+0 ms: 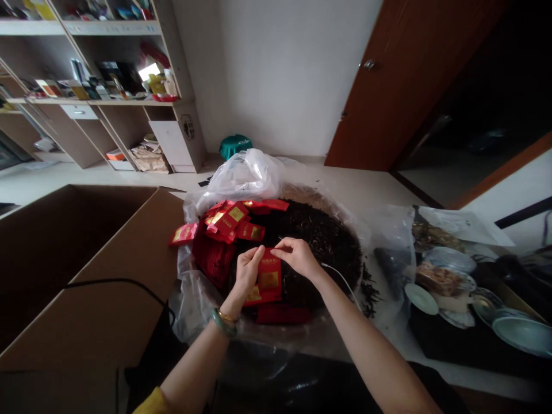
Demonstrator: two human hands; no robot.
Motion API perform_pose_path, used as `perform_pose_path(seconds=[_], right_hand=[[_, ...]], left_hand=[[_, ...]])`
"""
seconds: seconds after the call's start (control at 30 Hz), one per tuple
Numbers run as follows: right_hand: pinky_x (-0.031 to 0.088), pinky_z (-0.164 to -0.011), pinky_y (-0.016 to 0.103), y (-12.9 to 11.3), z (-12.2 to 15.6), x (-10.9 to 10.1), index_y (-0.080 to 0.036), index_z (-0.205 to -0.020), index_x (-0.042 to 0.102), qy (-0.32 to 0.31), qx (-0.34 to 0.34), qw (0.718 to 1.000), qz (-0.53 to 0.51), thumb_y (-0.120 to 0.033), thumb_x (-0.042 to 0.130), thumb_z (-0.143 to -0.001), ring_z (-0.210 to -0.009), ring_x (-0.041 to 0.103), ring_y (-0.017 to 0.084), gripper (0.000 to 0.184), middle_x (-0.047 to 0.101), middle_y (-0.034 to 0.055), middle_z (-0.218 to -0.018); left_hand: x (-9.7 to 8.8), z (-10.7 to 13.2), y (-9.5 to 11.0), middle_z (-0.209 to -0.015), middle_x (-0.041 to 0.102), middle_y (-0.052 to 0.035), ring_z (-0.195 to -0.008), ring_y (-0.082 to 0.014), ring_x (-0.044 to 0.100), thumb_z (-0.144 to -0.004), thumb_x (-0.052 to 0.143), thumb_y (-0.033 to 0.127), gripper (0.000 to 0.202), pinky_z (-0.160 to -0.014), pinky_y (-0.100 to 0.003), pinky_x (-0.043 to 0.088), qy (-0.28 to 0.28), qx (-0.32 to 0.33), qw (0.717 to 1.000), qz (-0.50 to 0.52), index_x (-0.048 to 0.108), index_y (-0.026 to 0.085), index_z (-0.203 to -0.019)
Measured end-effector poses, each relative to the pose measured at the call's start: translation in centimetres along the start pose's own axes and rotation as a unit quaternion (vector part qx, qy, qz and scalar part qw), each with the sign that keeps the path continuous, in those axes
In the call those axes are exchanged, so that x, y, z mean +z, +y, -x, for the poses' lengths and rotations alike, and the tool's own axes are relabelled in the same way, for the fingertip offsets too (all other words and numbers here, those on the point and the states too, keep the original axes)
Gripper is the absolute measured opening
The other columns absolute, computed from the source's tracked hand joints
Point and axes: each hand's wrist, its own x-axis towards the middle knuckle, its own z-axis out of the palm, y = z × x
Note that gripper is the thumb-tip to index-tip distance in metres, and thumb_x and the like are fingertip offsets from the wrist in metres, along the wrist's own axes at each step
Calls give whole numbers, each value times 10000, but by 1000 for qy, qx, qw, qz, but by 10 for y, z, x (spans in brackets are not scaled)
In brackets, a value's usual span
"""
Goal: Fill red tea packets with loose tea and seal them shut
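Observation:
A small red packet [270, 275] with gold print is held upright by its top edge over a plastic-lined round container [351, 221]. My left hand [249, 269] pinches its upper left corner, thumb on top. At the upper right corner, the fingers of my right hand [298, 257] are closed on the edge. Dark dried leaves [319, 230], which look like tea, fill the container. On them, left of my hands, lies a loose pile of red packets [230, 221], with a tight stack of red packets [212, 261] below. More red packets [282, 314] lie nearest me.
An open cardboard box [107, 270] stands at the left. Clear plastic bag film [248, 172] bunches behind the container. A white cable [345, 282] runs by my right forearm. Bowls [524, 330] and a small dish [421, 298] sit at the right. Shelves [116, 103] line the back left.

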Motion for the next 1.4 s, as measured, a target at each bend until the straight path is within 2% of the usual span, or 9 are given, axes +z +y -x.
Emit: perform_pose_path(seconds=[0.23,0.53,0.73,0.87,0.97,1.07,1.2,1.3,1.4], right_hand=[[451,-460,231,0,1,-7,-169,-729,666,-24,61,995,-72,-446,606,-749,-463,554,119,284,639,-6,-586],[428,-352,191,10,-4,-6,-166,-773,590,36,97,979,-173,-432,585,-723,-401,469,70,271,576,-38,-577],[522,-422,215,12,-7,-11,-200,-1090,521,53,121,962,-241,-437,564,-757,-594,600,109,411,597,20,-883],[550,-469,242,12,-8,-11,-215,-1180,468,48,129,961,-240,-420,557,-785,-639,633,126,454,586,39,-952],[539,-494,247,14,-6,-11,-203,-1127,521,-1,130,975,-178,-359,516,-827,-647,634,131,338,609,43,-931],[528,-589,272,17,-1,-9,-177,-947,626,-135,108,985,-5,-288,573,-803,-668,638,151,189,648,32,-818],[498,-768,315,16,8,6,-198,-1000,678,-343,50,917,197,-317,790,-616,-884,652,242,417,693,60,-948],[480,-810,323,13,14,23,-212,-1173,628,-372,20,891,261,-422,804,-594,-1003,621,289,641,654,109,-1116],[470,-798,319,14,17,37,-225,-1175,639,-365,-15,888,278,-508,746,-651,-1010,611,293,605,645,117,-1105]], left_hand=[[-1,-3,1,-542,587,-4,-519,-128,530,-646,616,692,553,-525,-238,430,-52,-60,996,36,591,141,-609],[-8,8,-7,-827,710,-44,-664,-163,653,-581,812,387,511,-599,-252,521,-204,-141,969,-18,634,129,-985],[-5,-26,20,-687,677,-22,-458,-108,565,-607,777,449,497,-358,-179,369,-105,-56,992,-34,627,112,-940],[-3,-70,48,-851,679,-41,-631,-121,635,-597,803,319,507,-544,-212,508,-50,23,996,64,581,145,-1018],[-3,-83,51,-1045,647,-75,-833,-142,660,-623,781,186,706,-749,-252,536,3,59,994,93,454,197,-1248],[-5,-75,35,-1353,465,-131,-1042,-192,627,-643,747,123,891,-830,-265,524,72,88,990,85,283,261,-1391],[-8,-57,10,-1429,400,-136,-1042,-210,634,-688,692,141,722,-885,-335,520,76,103,991,27,393,245,-1338],[-8,-52,0,-1385,470,-115,-1023,-212,643,-719,662,161,584,-910,-361,515,52,112,992,-22,481,223,-1271],[-7,-51,-3,-1431,424,-103,-1122,-230,595,-750,632,166,586,-933,-344,503,46,141,988,-50,459,237,-1305]])
